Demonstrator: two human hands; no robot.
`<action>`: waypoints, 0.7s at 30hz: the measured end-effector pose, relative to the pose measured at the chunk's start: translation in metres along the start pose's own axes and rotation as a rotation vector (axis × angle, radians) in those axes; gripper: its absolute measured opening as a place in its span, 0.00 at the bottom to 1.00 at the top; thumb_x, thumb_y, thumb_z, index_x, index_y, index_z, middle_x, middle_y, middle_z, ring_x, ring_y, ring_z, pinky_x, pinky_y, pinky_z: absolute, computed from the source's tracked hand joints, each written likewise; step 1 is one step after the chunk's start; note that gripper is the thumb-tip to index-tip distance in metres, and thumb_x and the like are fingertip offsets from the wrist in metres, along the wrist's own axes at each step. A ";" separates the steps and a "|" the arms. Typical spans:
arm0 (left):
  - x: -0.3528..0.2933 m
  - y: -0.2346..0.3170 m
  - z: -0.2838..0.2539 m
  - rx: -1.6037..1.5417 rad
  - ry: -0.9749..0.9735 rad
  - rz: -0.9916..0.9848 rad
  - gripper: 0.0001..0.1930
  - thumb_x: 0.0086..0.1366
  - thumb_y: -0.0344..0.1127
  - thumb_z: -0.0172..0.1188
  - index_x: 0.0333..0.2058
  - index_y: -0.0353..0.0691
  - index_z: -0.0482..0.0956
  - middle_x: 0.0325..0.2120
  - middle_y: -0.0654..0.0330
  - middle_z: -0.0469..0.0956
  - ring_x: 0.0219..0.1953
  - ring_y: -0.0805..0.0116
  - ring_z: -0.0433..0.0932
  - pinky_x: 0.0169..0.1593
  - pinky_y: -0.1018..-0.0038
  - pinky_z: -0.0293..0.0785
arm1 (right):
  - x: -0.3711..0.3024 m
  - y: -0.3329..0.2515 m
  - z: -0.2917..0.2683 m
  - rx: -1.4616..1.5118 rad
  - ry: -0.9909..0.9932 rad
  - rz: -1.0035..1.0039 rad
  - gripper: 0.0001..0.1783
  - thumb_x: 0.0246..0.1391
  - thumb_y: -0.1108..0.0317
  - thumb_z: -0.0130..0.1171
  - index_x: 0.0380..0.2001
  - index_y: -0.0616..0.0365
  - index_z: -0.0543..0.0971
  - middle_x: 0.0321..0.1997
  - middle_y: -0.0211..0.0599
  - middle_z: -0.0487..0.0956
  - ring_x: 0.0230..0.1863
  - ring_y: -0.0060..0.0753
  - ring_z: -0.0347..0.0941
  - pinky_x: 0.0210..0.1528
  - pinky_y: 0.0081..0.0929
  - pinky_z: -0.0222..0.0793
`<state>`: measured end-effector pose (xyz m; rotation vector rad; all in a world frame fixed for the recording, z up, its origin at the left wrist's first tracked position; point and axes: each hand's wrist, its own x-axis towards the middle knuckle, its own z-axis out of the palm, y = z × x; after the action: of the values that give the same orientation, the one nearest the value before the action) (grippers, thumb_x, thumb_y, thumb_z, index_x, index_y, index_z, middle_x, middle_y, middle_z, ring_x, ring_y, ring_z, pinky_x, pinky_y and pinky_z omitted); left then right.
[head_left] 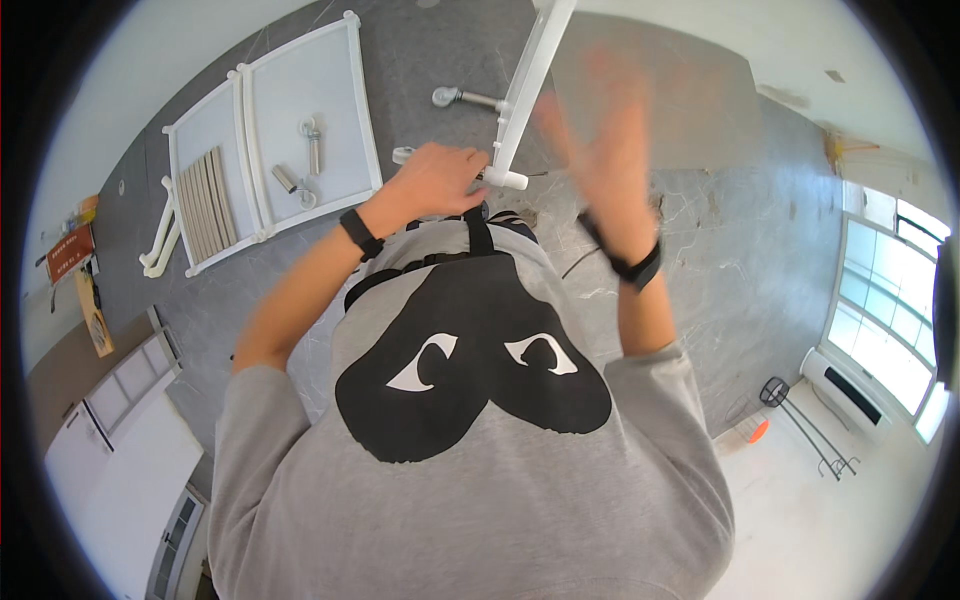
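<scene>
A white tubular frame [527,95] stands on edge in front of me, with a caster on a metal stem [468,97] sticking out of its side. At the frame's near end, my left hand [432,180] is closed around a second caster [402,155]. Only the wheel end and a bit of its stem show past the fingers. My right hand [615,150] is raised to the right of the frame, blurred by motion. Its thumb and fingers look spread, and nothing shows in it.
Two joined white panels [305,95] lie on the grey floor at the left, bearing grey slats [205,205] and loose casters [313,145]. White tubes [162,235] lie beside them. A flat grey-brown sheet [690,100] is at far right. A black rack [805,425] stands farther right.
</scene>
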<state>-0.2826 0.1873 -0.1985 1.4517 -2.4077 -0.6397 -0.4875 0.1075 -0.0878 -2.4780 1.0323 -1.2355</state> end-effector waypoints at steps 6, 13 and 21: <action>0.024 0.004 -0.037 0.134 0.108 0.072 0.12 0.56 0.41 0.62 0.29 0.35 0.78 0.17 0.53 0.79 0.21 0.51 0.80 0.27 0.60 0.76 | -0.064 -0.020 0.033 -0.074 -0.389 0.112 0.28 0.40 0.63 0.72 0.49 0.50 0.78 0.55 0.45 0.72 0.54 0.48 0.70 0.51 0.41 0.68; 0.008 0.018 -0.039 0.136 -0.132 0.033 0.13 0.56 0.40 0.64 0.28 0.35 0.77 0.24 0.53 0.82 0.24 0.51 0.80 0.27 0.59 0.76 | -0.056 -0.007 0.047 -0.173 -0.441 -0.178 0.22 0.35 0.60 0.73 0.36 0.54 0.79 0.52 0.38 0.74 0.63 0.46 0.65 0.64 0.47 0.60; -0.020 0.010 -0.050 0.103 -0.198 0.055 0.14 0.56 0.43 0.64 0.26 0.36 0.77 0.15 0.53 0.77 0.18 0.50 0.78 0.26 0.60 0.74 | -0.068 -0.023 0.060 -0.094 -0.468 -0.229 0.20 0.37 0.56 0.72 0.31 0.53 0.77 0.41 0.34 0.74 0.65 0.45 0.64 0.69 0.55 0.53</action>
<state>-0.2595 0.1971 -0.1494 1.4159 -2.6583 -0.6848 -0.4584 0.1615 -0.1590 -2.8212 0.7135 -0.6062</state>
